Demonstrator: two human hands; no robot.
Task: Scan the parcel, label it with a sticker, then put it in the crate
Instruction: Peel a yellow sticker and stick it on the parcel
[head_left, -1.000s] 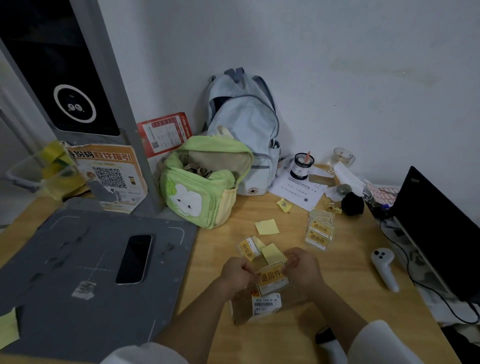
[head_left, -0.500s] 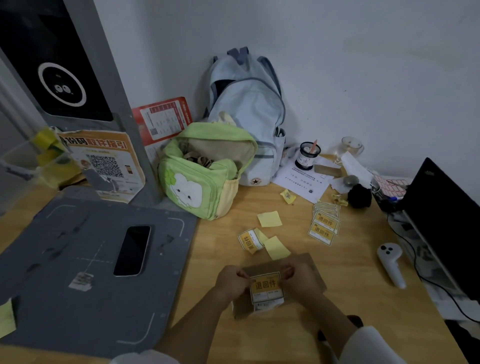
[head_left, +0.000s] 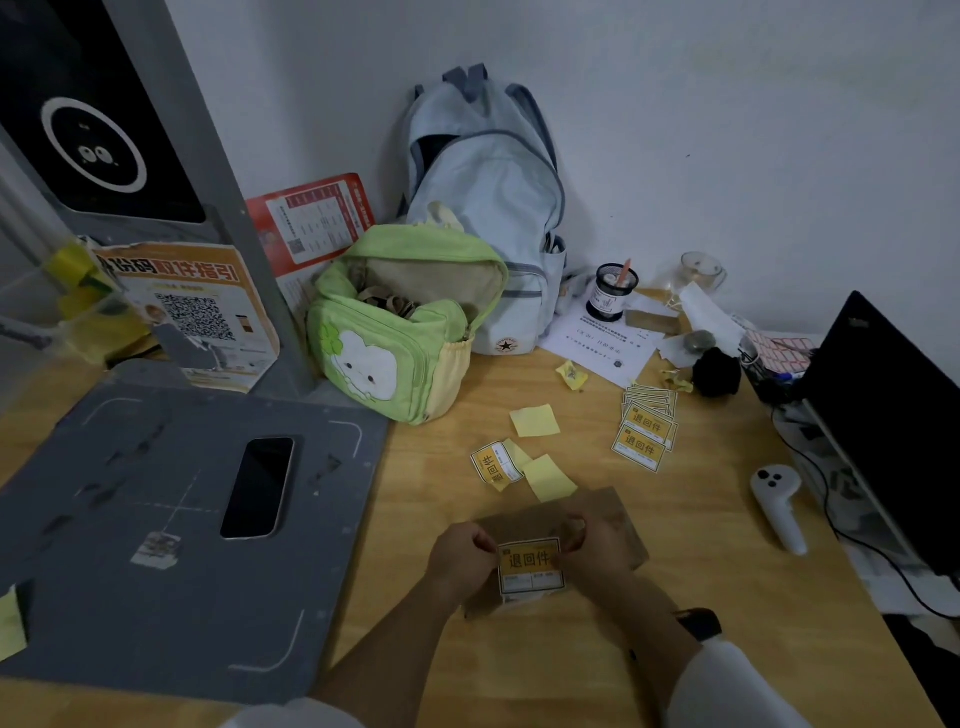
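A flat brown parcel (head_left: 608, 512) lies on the wooden table near its front edge. A yellow and white sticker (head_left: 530, 565) sits over the parcel's near part. My left hand (head_left: 460, 564) pinches the sticker's left edge, and my right hand (head_left: 597, 551) pinches its right edge. Both hands rest on the parcel. A stack of the same stickers (head_left: 645, 428) lies further back on the right. The grey scanner pad (head_left: 156, 519) lies to the left with a dark phone (head_left: 258, 486) on it. No crate is in view.
A green backpack (head_left: 400, 338) and a pale blue backpack (head_left: 493, 208) stand at the back by the wall. Peeled yellow backing papers (head_left: 535, 420) lie mid-table. A white controller (head_left: 777, 504) and a black laptop (head_left: 893, 415) are on the right. A pen cup (head_left: 613, 293) stands behind.
The sticker was held tilted above the parcel; now it lies flat over the parcel's near part, with both hands lower and still on its edges.
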